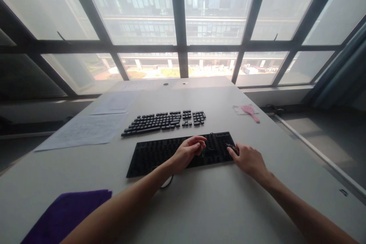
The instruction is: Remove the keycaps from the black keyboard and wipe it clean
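Observation:
A black keyboard base (160, 156), stripped of its keycaps over most of what shows, lies tilted slightly on the white table. My left hand (190, 148) is over its middle, fingers curled in and closed; whether something small is in them I cannot make out. At the base's right end, my right hand (248, 158) grips a small dark tool (235, 148) with a bit of red on it, its tip pointing left over the number pad area. Behind the base, loose black keycaps (154, 123) are laid out in keyboard order.
Printed paper sheets (85, 131) lie on the left of the table (217, 198). A pink hairbrush (249, 112) rests on a clear bag at the right. A folded purple cloth (71, 209) is at the front left. A cable loop (167, 182) shows under my left wrist. Large windows (211, 4) stand behind.

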Action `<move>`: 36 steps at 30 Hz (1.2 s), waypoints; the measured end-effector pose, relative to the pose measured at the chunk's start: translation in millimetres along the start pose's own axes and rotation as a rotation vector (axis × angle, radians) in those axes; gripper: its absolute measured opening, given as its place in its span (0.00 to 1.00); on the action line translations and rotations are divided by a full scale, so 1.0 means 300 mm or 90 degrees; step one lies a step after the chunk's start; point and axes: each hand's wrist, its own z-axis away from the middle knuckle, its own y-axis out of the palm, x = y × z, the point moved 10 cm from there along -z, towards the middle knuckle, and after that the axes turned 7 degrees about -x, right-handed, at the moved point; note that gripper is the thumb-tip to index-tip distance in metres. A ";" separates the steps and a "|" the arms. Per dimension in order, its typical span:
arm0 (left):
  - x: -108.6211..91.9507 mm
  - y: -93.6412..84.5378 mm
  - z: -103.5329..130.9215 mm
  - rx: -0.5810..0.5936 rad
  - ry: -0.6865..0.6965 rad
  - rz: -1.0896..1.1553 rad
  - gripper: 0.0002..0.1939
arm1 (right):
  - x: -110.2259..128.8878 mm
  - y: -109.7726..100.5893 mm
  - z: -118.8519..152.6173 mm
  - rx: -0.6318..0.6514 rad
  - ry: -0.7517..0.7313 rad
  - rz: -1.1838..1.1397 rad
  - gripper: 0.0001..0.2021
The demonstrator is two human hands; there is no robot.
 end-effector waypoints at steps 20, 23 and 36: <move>0.036 -0.038 -0.013 -0.033 -0.119 0.188 0.13 | -0.021 0.051 -0.015 0.081 -0.070 0.097 0.15; 0.043 -0.047 -0.015 -0.051 -0.133 0.196 0.12 | -0.012 0.047 -0.010 0.072 -0.082 0.111 0.15; 0.041 -0.031 -0.015 -0.030 -0.160 0.267 0.14 | -0.030 0.059 -0.011 0.064 -0.071 0.051 0.16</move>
